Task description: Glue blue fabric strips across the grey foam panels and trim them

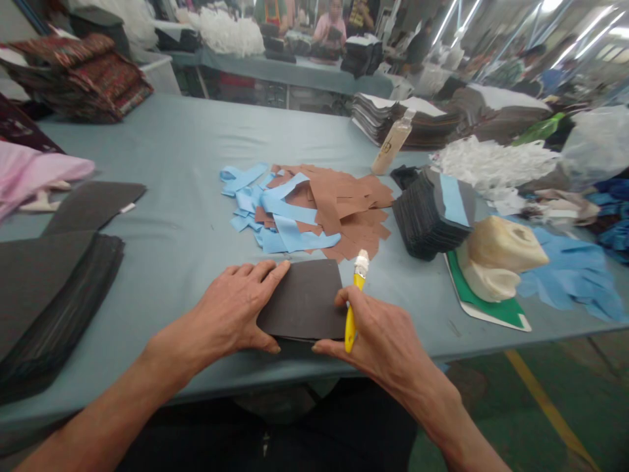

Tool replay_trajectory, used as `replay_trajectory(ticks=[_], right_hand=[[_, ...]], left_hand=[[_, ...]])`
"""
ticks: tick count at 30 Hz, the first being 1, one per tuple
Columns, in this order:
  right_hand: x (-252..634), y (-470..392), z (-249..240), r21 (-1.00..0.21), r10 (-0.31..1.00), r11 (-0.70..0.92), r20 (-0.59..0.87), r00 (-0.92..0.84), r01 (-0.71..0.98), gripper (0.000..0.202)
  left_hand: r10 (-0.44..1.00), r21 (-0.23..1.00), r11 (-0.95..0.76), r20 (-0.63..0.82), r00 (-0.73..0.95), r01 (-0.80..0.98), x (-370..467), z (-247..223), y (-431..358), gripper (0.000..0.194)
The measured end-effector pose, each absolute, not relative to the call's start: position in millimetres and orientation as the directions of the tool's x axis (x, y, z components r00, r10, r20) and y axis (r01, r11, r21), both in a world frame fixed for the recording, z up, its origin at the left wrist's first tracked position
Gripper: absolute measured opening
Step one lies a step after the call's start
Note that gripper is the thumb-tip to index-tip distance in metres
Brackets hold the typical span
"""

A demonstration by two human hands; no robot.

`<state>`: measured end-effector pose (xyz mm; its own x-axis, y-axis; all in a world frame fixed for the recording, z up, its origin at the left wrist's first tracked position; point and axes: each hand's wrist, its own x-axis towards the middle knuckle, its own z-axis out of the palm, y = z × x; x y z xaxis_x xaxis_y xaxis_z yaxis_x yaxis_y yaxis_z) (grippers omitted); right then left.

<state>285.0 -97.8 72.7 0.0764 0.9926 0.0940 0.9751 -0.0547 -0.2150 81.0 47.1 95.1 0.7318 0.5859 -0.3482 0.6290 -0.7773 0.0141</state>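
The person's dark-clothed lap (289, 432) fills the bottom centre of the frame, with bare forearms reaching up from both lower corners. At the centre, just below the middle, a dark grey, flat, roughly four-sided panel of sheet material (304, 298) lies between the two hands near the front edge of a table covered in blue-green cloth (181, 144). The left hand (240, 305) spans the panel's left side, fingers at its far corner and thumb at its near edge. The right hand (383, 328) grips the right side, thumb at the near edge, and also holds a yellow-handled brush (358, 283), whitish tip pointing up the frame. Beyond the panel, in the centre, sprawl brown flat strips (351, 200) and light blue flat strips (295, 229). Right of centre stands a stack of dark grey pieces (417, 219); a larger dark grey stack (49, 288) sits at the left edge.
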Motion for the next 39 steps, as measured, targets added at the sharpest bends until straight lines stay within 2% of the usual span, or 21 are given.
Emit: replay_trajectory(ticks=[8, 19, 22, 25, 28, 31, 34, 39], right_hand=[[285, -98, 75, -0.181, 0.997, -0.036, 0.065, 0.048, 0.983, 0.069], [288, -100, 64, -0.191, 0.996, -0.028, 0.083, 0.045, 0.981, 0.052], [296, -104, 68, -0.184, 0.987, -0.03, 0.148, 0.057, 0.982, 0.052], [304, -108, 76, -0.188, 0.951, -0.054, 0.291, 0.108, 0.981, 0.051], [299, -105, 83, -0.292, 0.899, -0.008, 0.417, 0.135, 0.956, 0.041], [281, -93, 82, -0.364, 0.879, 0.13, 0.473, 0.062, 0.922, 0.024], [262, -77, 73, -0.35, 0.891, 0.195, 0.453, -0.017, 0.916, 0.015], [252, -63, 60, -0.28, 0.945, 0.127, 0.325, -0.031, 0.952, 0.013]], left_hand=[[0.575, 0.034, -0.783, -0.342, 0.743, 0.621, 82, 91, 47, 0.128], [0.58, 0.025, -0.79, -0.295, 0.759, 0.613, 82, 85, 46, 0.126], [0.579, 0.047, -0.792, -0.258, 0.774, 0.608, 80, 84, 45, 0.121], [0.572, 0.063, -0.796, -0.246, 0.783, 0.602, 78, 82, 45, 0.12], [0.573, 0.078, -0.793, -0.239, 0.784, 0.604, 78, 81, 44, 0.121], [0.576, 0.084, -0.791, -0.235, 0.783, 0.606, 78, 82, 43, 0.121], [0.579, 0.071, -0.788, -0.256, 0.774, 0.612, 79, 85, 42, 0.119], [0.572, 0.085, -0.792, -0.239, 0.784, 0.604, 79, 85, 41, 0.114]])
